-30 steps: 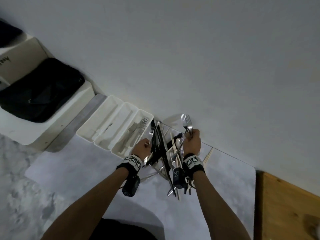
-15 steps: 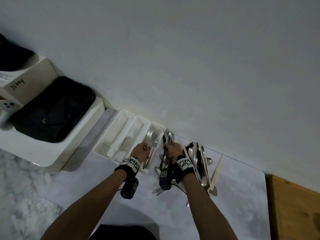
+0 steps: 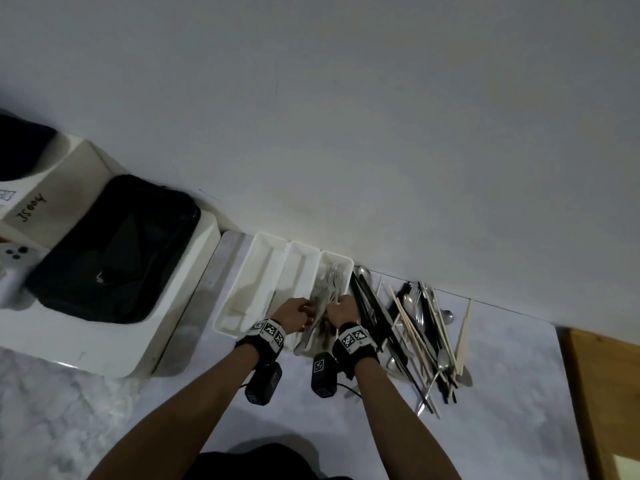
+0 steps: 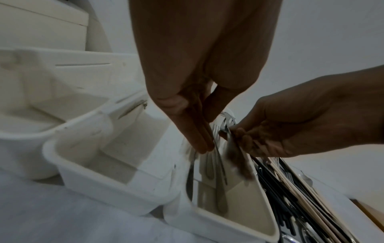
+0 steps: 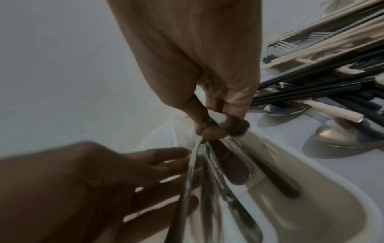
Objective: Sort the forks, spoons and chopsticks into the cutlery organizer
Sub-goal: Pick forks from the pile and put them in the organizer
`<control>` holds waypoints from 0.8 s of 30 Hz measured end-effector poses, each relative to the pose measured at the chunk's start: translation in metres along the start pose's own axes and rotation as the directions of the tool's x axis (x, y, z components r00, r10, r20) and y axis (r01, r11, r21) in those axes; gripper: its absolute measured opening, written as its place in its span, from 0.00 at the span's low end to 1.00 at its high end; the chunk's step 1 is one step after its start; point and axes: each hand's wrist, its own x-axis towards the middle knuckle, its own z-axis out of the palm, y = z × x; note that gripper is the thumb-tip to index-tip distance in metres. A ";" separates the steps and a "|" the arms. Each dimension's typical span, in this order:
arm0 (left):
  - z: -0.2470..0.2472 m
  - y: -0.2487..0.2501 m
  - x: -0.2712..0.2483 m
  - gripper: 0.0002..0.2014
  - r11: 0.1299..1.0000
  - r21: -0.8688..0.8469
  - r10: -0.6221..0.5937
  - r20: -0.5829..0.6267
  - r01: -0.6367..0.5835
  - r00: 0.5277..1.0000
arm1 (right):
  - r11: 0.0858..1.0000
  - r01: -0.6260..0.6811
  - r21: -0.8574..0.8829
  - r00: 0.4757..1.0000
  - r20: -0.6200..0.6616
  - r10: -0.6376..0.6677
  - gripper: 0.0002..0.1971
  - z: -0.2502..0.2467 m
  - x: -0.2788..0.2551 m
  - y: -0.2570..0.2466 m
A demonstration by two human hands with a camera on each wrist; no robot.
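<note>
Forks (image 3: 330, 289) belong flat in the organizer's (image 3: 263, 244) right compartment: right hand (image 3: 341, 311) pinching one should lower it tines-aligned while left hand's (image 3: 294, 313) straight fingers steady the stack.

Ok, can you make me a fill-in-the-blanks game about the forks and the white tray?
1. The forks lie in the cutlery organizer compartment nearest the ____.
2. The organizer has ____ compartments.
3. The right hand pinches a ____ over that compartment.
4. The left hand has its fingers ____, touching the forks.

Missing words: pile; three; fork; straight
</note>
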 end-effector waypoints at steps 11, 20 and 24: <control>-0.001 -0.007 0.003 0.15 0.985 0.144 0.101 -0.057 -0.092 0.993 | 0.991 0.081 -0.109 0.997 0.010 -0.080 0.18 0.001 -0.018 -0.001; 0.012 0.001 -0.005 0.18 0.978 0.182 0.121 -0.113 -0.099 0.986 | 0.988 0.114 0.106 0.992 0.049 -0.120 0.08 -0.031 -0.019 0.022; 0.035 0.013 -0.007 0.16 0.976 0.176 0.153 -0.137 -0.128 0.979 | 0.988 0.095 0.124 0.994 -0.061 -0.088 0.09 -0.072 -0.013 0.054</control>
